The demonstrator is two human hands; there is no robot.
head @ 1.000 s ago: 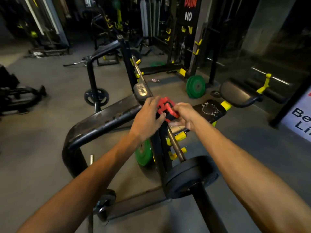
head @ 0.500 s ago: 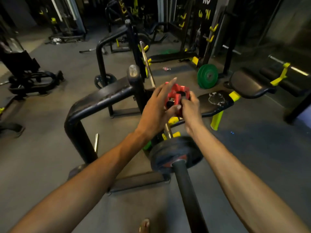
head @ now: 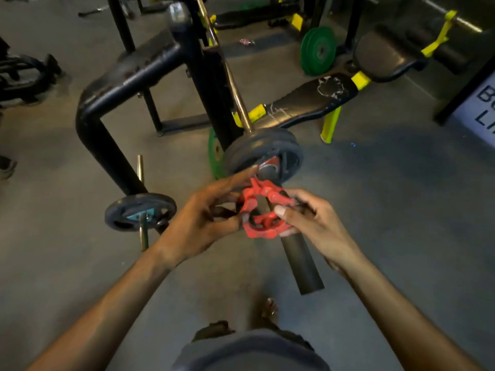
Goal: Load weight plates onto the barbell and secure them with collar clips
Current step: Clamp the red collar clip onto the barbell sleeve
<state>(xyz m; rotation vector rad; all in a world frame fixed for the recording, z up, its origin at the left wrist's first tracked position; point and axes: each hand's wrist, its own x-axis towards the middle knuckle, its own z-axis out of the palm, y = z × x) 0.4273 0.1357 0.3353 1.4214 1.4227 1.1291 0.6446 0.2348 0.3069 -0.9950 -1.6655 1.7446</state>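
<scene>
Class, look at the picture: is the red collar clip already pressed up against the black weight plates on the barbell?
No. The red collar clip, held by both hands, sits partway along the barbell sleeve, with a visible gap before the black weight plates.

Sign (head: 482, 108) at 3 o'clock cut by edge, lettering partial. Collar (head: 263, 212) hides sleeve (head: 300, 261) beneath it. Foot (head: 269, 307) at 6 o'clock blurred.

I am seeing both arms bare from the frame edge down to the hands, with no sleeves, watch, or gloves showing on the left hand (head: 203, 218) or the right hand (head: 308, 218). Below the hands, dark grey clothing (head: 251, 354) is filling the bottom edge. Just above it, a foot (head: 269, 309) is showing bare toes under a dark strap.
</scene>
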